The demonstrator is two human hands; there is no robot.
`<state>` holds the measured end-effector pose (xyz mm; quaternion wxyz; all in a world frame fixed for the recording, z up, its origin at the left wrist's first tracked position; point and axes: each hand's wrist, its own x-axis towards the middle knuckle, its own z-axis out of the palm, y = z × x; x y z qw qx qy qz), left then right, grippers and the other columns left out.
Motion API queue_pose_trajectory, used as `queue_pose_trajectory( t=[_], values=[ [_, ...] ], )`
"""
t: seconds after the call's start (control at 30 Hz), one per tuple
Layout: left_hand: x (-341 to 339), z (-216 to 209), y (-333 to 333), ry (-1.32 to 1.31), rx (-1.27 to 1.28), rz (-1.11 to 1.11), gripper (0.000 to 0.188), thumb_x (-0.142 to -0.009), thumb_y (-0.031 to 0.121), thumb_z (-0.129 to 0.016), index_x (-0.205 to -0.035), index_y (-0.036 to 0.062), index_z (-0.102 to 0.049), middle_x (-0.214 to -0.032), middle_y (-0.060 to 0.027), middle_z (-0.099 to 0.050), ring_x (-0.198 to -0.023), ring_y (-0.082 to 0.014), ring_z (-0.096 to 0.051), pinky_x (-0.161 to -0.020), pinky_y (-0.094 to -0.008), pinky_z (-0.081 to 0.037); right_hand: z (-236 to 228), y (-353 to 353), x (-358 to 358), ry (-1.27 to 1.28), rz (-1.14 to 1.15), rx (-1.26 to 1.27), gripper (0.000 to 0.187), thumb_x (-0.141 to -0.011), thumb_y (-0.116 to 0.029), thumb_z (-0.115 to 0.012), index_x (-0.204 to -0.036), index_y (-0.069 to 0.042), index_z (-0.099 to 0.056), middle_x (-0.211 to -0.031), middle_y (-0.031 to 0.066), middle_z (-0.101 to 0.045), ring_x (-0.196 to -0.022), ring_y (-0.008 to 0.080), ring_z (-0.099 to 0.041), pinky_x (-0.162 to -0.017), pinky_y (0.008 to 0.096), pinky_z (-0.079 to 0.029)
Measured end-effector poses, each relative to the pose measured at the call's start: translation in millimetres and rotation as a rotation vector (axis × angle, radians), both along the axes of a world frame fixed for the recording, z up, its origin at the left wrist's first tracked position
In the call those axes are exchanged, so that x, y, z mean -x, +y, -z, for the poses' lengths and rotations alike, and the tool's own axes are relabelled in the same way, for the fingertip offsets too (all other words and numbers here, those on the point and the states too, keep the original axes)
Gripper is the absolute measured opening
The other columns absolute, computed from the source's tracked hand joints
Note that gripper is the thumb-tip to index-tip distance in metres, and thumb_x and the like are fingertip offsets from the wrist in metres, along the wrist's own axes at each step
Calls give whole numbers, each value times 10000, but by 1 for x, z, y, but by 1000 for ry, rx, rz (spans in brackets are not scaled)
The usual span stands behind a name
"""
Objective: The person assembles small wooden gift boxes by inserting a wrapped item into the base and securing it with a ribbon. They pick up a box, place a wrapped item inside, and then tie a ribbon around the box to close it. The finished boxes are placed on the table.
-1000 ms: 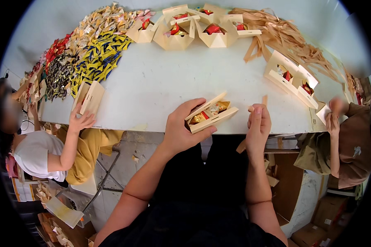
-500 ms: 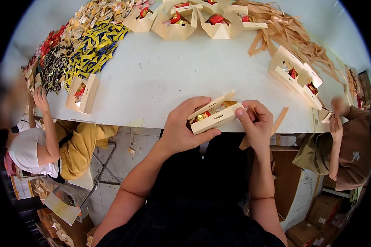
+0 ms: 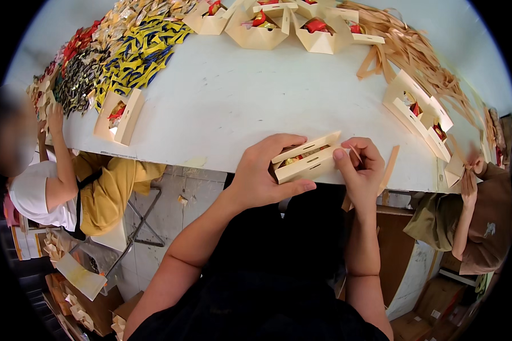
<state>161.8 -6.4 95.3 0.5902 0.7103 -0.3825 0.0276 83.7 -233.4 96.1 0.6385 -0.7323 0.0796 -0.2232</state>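
Near the table's front edge, my left hand (image 3: 257, 173) is closed round a small cream cardboard box (image 3: 308, 169), thumb along its near side and fingers behind it. Its two slotted top flaps lean toward each other, with a narrow gap between them. Gold and red wrapped sweets (image 3: 290, 161) show through that gap. At the box's right end, my right hand (image 3: 363, 173) is closed in a pinch on a tan ribbon (image 3: 390, 165). One pale end pokes up between its fingers, and the rest passes behind the hand. The right thumb tip is against the box's corner.
Piles of wrapped sweets (image 3: 136, 54) cover the far left of the table (image 3: 239, 102). Filled open boxes (image 3: 259, 37) stand at the back, left and right. Tan ribbons (image 3: 415, 51) are heaped far right. Co-workers sit left (image 3: 45, 187) and right (image 3: 483, 221).
The box flaps have come closer together, narrowing the opening over the sweets. A ribbon end now shows above my right fingers. The whole view has shifted slightly.
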Motion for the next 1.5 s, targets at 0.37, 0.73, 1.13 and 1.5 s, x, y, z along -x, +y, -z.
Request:
queue_pose_trajectory(
  t=[0.37,0.73,1.13,1.5],
  values=[
    [3,2,0,50,-24,-79,563,-792,232,-959,-1264,29,-728,-1188,-121,-786,-1011,-252,-779,-888,-352,-614,-74,28,-9,-288,-476,917,330,-763,-98,-877,-1086,-126,-814,-1110,22,-774,-736,196,-729,-610,318,-550],
    [4,2,-2,14,40,-96,549,-771,279,-959,-1183,45,-682,-1050,-116,-752,-917,-337,-743,-804,-417,-602,-86,42,-11,-160,-498,1087,285,-781,-115,-862,-1059,-105,-801,-1072,12,-759,-687,215,-703,-598,337,-538],
    [4,0,1,21,-25,-71,588,-747,207,-958,-1254,27,-719,-1153,-152,-772,-1007,-329,-768,-876,-387,-612,-80,42,-20,-91,-502,1042,307,-771,-29,-814,-1067,-108,-799,-1060,39,-733,-708,245,-711,-631,357,-561],
    [5,0,-2,115,-11,-77,545,-772,193,-967,-1237,28,-735,-1102,-106,-785,-936,-223,-767,-836,-326,-602,-71,-33,1,29,-182,741,368,-781,-64,-959,-1108,-27,-795,-984,85,-719,-884,173,-705,-725,285,-545]
  ],
)
